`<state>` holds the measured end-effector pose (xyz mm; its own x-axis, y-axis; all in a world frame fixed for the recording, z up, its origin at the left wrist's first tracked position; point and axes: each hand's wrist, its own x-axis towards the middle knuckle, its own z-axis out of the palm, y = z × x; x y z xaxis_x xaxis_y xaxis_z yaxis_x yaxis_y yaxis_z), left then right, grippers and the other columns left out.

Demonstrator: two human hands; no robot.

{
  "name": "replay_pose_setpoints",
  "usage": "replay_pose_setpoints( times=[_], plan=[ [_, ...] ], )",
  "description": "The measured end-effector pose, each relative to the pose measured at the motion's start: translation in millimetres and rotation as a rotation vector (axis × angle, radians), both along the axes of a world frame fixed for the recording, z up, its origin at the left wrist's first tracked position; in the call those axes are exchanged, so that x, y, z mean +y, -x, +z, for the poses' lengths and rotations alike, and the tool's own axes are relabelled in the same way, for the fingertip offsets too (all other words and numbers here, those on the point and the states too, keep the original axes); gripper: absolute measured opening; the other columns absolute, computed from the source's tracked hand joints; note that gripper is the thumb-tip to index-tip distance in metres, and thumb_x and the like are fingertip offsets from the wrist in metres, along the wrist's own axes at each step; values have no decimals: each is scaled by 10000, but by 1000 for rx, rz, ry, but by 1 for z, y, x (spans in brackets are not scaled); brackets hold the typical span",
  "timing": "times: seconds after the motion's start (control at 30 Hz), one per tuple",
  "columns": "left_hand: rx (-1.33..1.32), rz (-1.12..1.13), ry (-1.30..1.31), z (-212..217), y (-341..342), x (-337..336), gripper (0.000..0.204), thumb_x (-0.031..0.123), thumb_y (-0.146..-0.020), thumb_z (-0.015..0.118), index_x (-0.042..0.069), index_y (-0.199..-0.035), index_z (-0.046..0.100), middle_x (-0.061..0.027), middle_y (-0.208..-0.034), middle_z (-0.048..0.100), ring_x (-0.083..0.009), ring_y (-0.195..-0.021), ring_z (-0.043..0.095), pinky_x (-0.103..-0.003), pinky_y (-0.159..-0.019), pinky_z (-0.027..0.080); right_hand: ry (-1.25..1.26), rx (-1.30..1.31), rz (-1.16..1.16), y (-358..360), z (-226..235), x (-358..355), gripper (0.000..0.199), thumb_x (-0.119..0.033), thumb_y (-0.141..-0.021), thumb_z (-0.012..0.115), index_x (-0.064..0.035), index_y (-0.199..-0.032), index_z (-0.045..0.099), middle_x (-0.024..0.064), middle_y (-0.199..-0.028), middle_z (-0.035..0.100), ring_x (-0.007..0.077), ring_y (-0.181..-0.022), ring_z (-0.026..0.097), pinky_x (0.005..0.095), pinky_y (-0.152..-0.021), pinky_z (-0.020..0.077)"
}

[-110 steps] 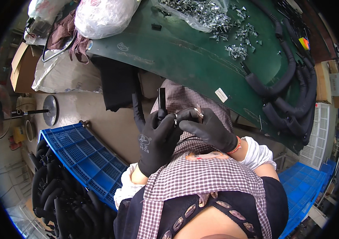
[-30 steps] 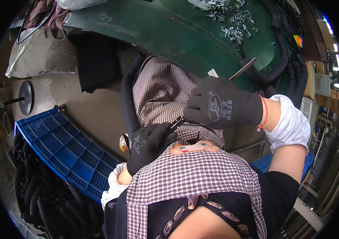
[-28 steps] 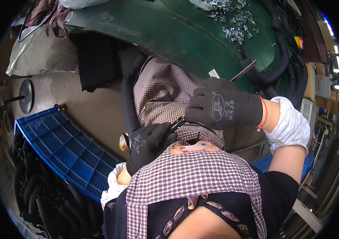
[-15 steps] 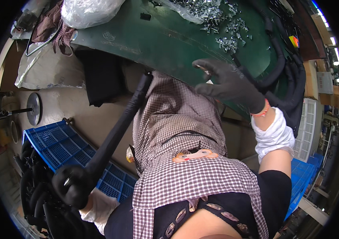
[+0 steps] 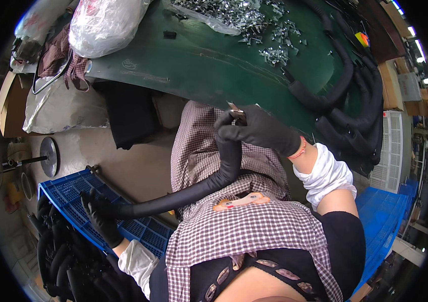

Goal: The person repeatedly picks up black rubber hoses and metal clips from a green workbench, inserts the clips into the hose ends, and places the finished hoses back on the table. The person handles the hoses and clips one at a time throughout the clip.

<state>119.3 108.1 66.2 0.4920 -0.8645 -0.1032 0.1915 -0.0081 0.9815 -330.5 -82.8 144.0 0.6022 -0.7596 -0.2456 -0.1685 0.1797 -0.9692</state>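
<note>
Left hand (image 5: 101,217): black-gloved, closed around lower end of long black foam-covered hose (image 5: 194,189), over blue plastic crate (image 5: 68,194).
Right hand (image 5: 257,131): black-gloved, gripping hose's upper end beside green table (image 5: 199,60).

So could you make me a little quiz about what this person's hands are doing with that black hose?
1. True or false: the right hand grips one end of the black hose.
2. Where is the left hand?
A. on the green table
B. at the hose's lower end, over the blue crate
C. on the white bag
3. Fill in: the loose heap on the green table is small ___ parts.

Key: 1 true; 2 B; 3 metal.
</note>
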Motion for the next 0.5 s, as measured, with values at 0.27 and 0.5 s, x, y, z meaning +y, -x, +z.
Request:
replay_pose_setpoints(
  times=[0.27, 0.5],
  plan=[
    [-99, 115, 14, -129, -30, 13, 329, 193, -979, 534, 78, -1277, 452, -100, -1088, 597, -194, -941, 595, -327, -831, 509, -55, -5, -145, -14, -26, 21, 332, -317, -936, 625, 4, -1018, 605, 19, -891, 607, 81, -839, 538, 256, -783, 471],
    [-132, 24, -105, -87, 21, 7, 475, 137, -898, 639, 103, -1326, 437, -110, -1113, 599, -208, -984, 597, -355, -869, 513, -91, 88, -248, -4, -48, 30, 375, -376, -936, 608, -35, -1091, 620, 33, -942, 638, 94, -871, 562, 266, -824, 471]
  ],
)
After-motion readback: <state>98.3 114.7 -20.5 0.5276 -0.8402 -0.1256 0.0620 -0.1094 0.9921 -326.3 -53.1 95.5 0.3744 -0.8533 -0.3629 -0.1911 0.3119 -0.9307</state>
